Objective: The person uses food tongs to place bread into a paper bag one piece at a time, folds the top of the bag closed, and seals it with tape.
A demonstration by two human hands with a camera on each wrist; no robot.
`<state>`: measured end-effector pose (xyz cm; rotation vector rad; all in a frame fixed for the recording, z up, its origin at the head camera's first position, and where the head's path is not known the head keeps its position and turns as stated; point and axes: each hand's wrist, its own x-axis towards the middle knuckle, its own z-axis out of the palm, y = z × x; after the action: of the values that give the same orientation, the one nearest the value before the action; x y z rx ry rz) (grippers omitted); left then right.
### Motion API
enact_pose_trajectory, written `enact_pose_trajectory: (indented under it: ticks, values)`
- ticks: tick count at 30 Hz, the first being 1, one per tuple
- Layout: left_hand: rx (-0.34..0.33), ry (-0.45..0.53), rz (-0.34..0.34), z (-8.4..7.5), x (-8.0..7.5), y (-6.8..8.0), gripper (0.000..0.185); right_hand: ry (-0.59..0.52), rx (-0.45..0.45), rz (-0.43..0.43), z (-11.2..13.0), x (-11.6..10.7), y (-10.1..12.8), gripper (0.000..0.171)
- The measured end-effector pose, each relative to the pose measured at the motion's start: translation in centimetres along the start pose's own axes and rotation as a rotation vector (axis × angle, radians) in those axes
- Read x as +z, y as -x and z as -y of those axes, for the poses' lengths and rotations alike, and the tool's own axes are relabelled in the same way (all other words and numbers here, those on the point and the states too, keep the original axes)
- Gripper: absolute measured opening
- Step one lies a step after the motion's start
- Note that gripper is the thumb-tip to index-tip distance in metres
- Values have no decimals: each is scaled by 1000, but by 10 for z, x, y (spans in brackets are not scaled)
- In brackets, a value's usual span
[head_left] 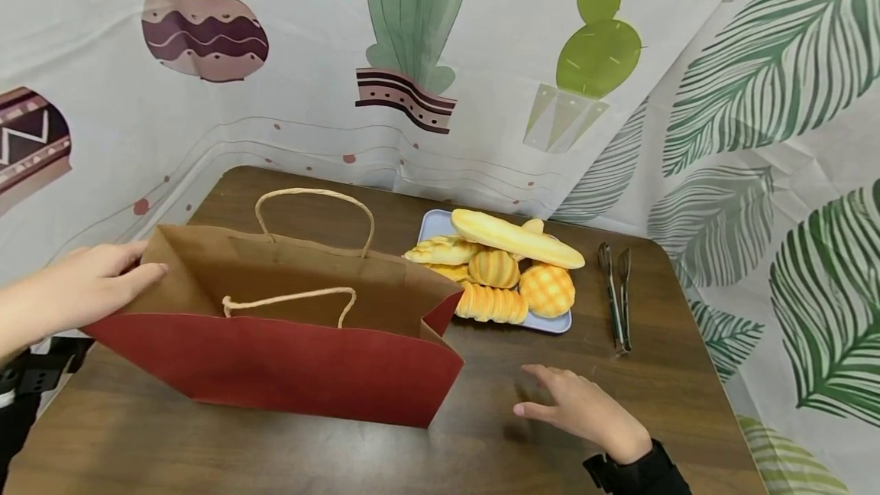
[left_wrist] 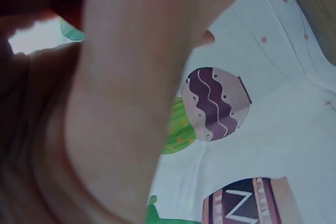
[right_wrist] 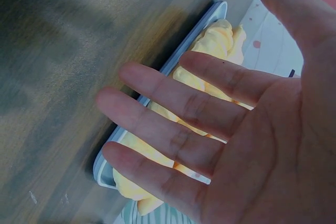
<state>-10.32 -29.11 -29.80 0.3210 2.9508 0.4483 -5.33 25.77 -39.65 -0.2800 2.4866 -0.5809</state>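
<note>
A red paper bag (head_left: 289,365) with a brown inside and rope handles stands open on the wooden table (head_left: 619,403). My left hand (head_left: 140,264) pinches the bag's left end at the rim, thumb towards the inside. In the left wrist view that hand (left_wrist: 115,108) fills the frame, too close to read. My right hand (head_left: 543,392) hovers low over the table to the right of the bag, palm down, fingers spread, holding nothing. In front of it lies a light blue tray (head_left: 558,324) piled with several yellow bread pieces (head_left: 512,239). The right wrist view shows the open palm (right_wrist: 210,129) with the tray (right_wrist: 107,169) beyond.
Metal tongs (head_left: 616,296) lie on the table right of the tray. Cactus- and leaf-printed cloth (head_left: 481,59) hangs behind and to the right. The table's right edge runs close past the tongs.
</note>
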Motion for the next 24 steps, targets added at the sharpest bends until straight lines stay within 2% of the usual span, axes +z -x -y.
enact_pose_trajectory:
  ticks: [4,10,18,24]
  values:
    - [-20,-42,5,3,1,1,51,-6,-7,0,-1,1,0,71]
    - [-46,-125,-6,0,2,2,53,4,-18,-32,-5,2,-2,70]
    - [-86,-95,-4,-3,3,6,69,36,27,-166,-28,4,-16,71]
    - [-119,-110,24,-7,0,10,71,104,0,-320,-60,2,-27,73]
